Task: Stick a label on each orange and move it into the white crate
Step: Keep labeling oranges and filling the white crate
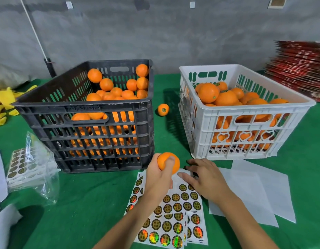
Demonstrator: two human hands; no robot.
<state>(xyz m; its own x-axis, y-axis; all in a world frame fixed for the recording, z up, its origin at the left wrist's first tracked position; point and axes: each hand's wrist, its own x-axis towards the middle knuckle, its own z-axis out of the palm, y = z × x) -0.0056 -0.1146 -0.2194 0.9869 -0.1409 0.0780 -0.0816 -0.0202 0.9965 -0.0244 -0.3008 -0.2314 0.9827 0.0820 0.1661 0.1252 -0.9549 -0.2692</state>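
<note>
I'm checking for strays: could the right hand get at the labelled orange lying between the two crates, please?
Probably yes: the right hand holds no fruit, and the green cloth between black crate and white crate leads straight to the labelled orange.

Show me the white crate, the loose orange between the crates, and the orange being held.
white crate [252, 112], head view, front rim.
loose orange [163, 109], head view, its labelled front.
held orange [166, 159], head view, top of fruit above left hand [158, 178].

Right hand: fingertips' contact with round gold sticker sheet indiscernible. Stacked red printed cartons, three o'clock: blurred, cropped by edge. Sticker text illegible.
</note>
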